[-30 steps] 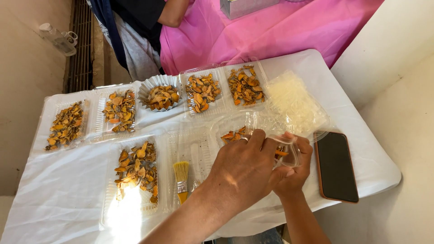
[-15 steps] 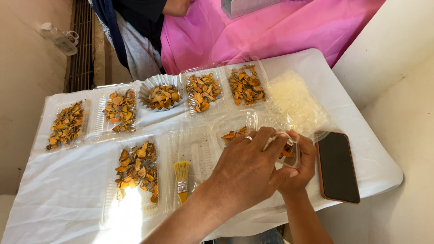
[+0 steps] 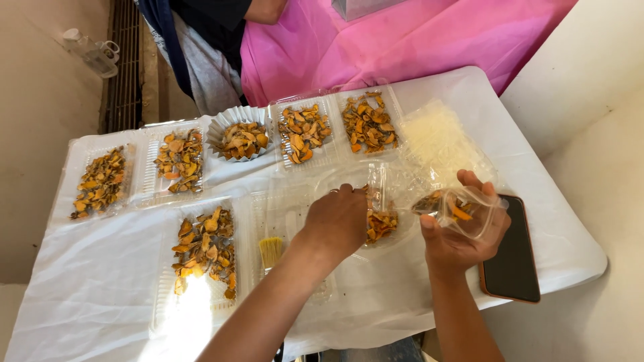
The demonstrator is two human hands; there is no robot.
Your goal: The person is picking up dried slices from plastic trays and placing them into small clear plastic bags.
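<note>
Your right hand is closed around a small clear plastic bag with a few orange dried slices inside, held just above the white tablecloth beside the dark phone. Your left hand rests curled over the clear clamshell tray; you cannot tell whether its fingers pinch anything. The bag looks thin, slick and very light, so it will likely crumple; hold it by the rim, not the belly. The slices look brittle and rough-edged, likely to crumble if squeezed. The tray is stiff but flimsy, ribbed plastic; steady it by its edge.
</note>
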